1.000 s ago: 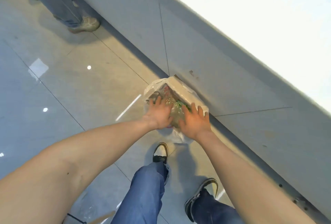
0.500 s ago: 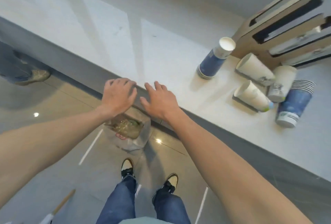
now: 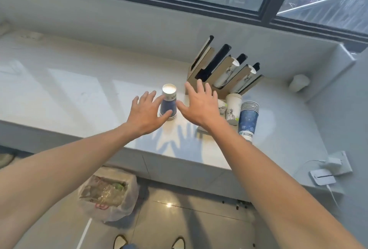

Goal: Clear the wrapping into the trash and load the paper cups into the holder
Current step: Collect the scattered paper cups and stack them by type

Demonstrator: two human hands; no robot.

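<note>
Above white ledge (image 3: 83,89), splayed hands (image 3: 146,114).

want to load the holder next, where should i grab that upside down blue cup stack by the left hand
Grip the blue cup stack around its blue side wall, about mid-height, coming from the front left where the open left hand already is. It stands base up and widens toward the rims on the counter, so a thumb-and-fingers wrap should hold; the right hand can steady the other side.

An upturned cup stack (image 3: 168,102) stands between both hands' fingers (image 3: 151,97), the holder (image 3: 223,67) beyond the right fingertips (image 3: 200,86)
</note>
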